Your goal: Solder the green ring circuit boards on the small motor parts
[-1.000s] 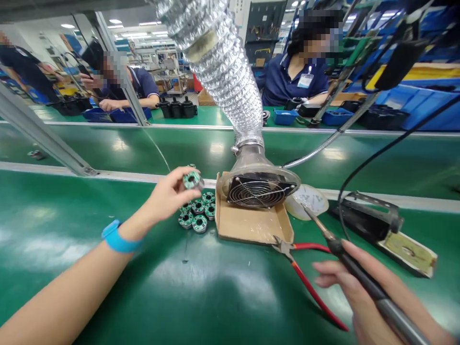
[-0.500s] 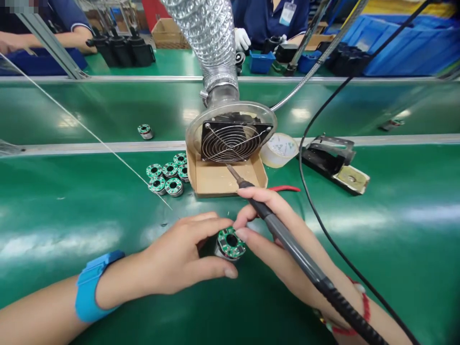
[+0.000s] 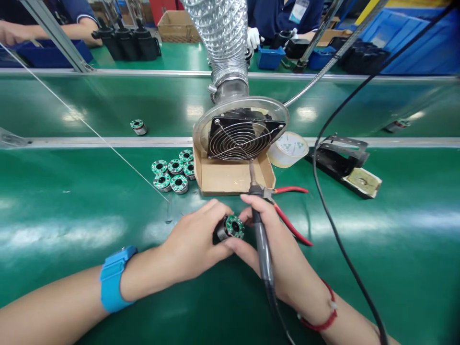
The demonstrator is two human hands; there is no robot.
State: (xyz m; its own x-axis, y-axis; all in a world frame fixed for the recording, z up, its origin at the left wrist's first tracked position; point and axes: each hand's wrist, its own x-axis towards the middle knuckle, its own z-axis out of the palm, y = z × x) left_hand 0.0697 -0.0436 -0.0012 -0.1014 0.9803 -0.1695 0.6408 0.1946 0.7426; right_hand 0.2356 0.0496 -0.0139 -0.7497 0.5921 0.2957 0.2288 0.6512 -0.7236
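Observation:
My left hand, with a blue strap on its wrist, is closed around a small round motor topped by a green ring-shaped circuit board. The motor is tilted, its board facing to the right. My right hand grips a soldering iron that points away from me, its tip over the front of a cardboard tray. The right thumb and a fingertip also reach the motor's board side. Red-handled pliers lie just beyond my right hand, partly hidden by it.
A fume extractor fan hangs over the tray. Several similar motors stand left of it. A tape roll and a black soldering stand are on the right. A black cable crosses the bench. Co-workers sit across.
My left hand has closed on the motor and tipped it from upright. The soldering iron has swung more upright in view, its tip shifting right. More of the pliers shows.

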